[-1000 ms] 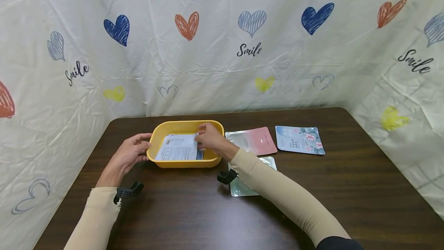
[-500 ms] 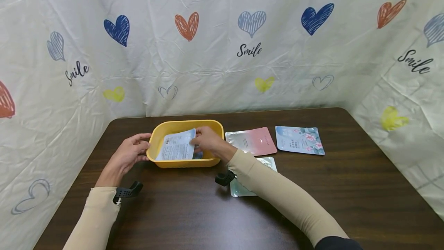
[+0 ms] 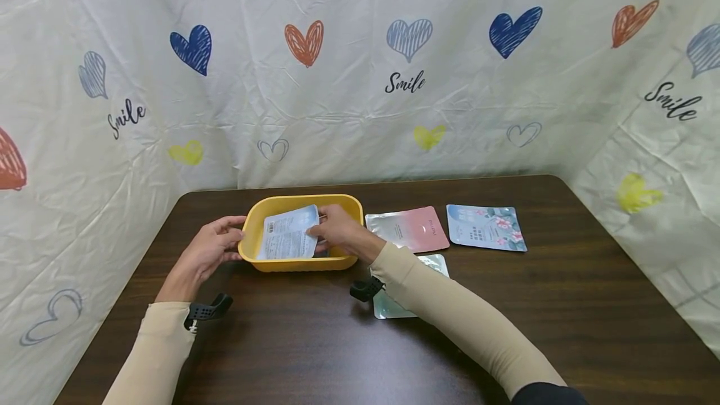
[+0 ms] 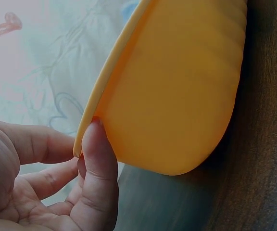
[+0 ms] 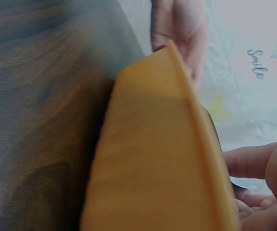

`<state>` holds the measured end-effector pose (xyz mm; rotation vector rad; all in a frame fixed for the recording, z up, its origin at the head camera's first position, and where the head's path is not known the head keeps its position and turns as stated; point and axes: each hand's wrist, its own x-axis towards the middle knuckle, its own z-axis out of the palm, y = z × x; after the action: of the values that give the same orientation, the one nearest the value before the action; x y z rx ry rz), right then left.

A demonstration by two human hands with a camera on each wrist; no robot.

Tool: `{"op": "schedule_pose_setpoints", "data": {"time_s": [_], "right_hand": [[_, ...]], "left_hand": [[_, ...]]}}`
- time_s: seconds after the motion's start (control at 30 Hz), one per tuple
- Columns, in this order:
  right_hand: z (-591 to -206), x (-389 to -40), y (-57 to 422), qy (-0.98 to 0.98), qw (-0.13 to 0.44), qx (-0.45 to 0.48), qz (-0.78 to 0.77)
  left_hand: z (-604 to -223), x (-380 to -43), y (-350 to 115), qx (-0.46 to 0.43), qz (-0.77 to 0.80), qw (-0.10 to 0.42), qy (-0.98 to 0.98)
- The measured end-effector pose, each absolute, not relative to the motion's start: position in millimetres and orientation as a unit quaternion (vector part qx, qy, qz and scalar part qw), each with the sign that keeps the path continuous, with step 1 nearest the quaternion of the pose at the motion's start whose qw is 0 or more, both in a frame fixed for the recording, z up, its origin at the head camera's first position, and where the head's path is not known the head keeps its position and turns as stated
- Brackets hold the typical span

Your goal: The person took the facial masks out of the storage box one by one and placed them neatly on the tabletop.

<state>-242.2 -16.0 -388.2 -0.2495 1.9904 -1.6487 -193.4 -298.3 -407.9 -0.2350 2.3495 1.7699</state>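
A yellow plastic basket stands toward the back of the table, left of centre. My left hand pinches its left rim; the left wrist view shows thumb and finger on either side of the rim. Reaching in over the right side, my right hand grips the right edge of a pale blue and white sheet mask packet, printed side up and tilted. Part of another, darker packet shows beneath it by the fingers. In the right wrist view the basket wall hides most of the packet.
Right of the basket lie a pink and silver packet and a blue floral packet. A pale green packet lies nearer, partly under the right forearm. A white curtain with hearts hangs behind the dark wooden table.
My right hand has shifted slightly left and taken hold of the top packet, whose right edge has risen and turned. The left hand stays at the basket rim.
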Motion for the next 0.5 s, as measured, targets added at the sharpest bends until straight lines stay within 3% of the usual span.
{"op": "schedule_pose_setpoints", "data": {"time_s": [0.5], "right_hand": [[-366.0, -233.8, 23.2, 0.738, 0.229, -0.118, -0.624]], "left_hand": [[-408.4, -193.5, -299.4, -0.08, 0.594, 0.102, 0.794]]}}
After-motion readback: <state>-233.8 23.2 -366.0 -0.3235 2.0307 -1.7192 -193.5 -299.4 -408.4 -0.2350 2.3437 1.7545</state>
